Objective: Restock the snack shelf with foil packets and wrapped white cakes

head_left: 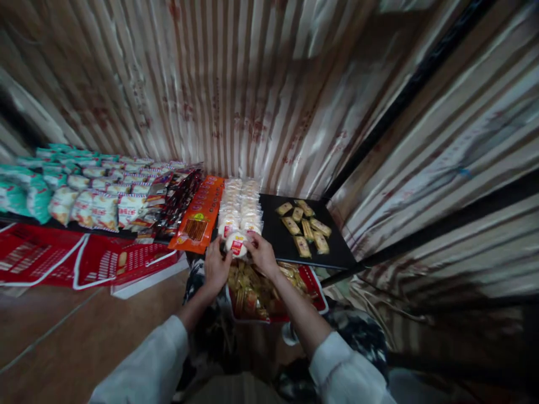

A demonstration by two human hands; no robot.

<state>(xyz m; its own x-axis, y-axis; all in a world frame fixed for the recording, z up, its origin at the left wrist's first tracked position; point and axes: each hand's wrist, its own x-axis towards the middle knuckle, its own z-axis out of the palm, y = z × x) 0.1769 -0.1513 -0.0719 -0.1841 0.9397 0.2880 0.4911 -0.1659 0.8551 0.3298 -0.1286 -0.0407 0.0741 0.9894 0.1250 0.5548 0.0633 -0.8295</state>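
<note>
Between my two hands is a round white packaged snack (pixel 236 244) with a red label, at the front end of two rows of similar white packs (pixel 240 202). My left hand (pixel 217 262) pinches its left edge, and my right hand (pixel 260 252) grips it from the right. Just left of the rows lies a flat orange snack packet (pixel 199 216). Below my hands, a red basket (pixel 320 297) full of small golden wrapped packs (pixel 248 292) sits close to my lap, partly hidden by my right forearm.
On the black shelf (pixel 337 241) at right lie several yellow wrapped snacks (pixel 304 224). Dark red packets (pixel 177 196), white bags (pixel 101 207) and green bags (pixel 37 196) fill the left side. Red baskets (pixel 96 252) stand below. A striped curtain (pixel 252 84) hangs behind; a black post (pixel 379 129) slants at right.
</note>
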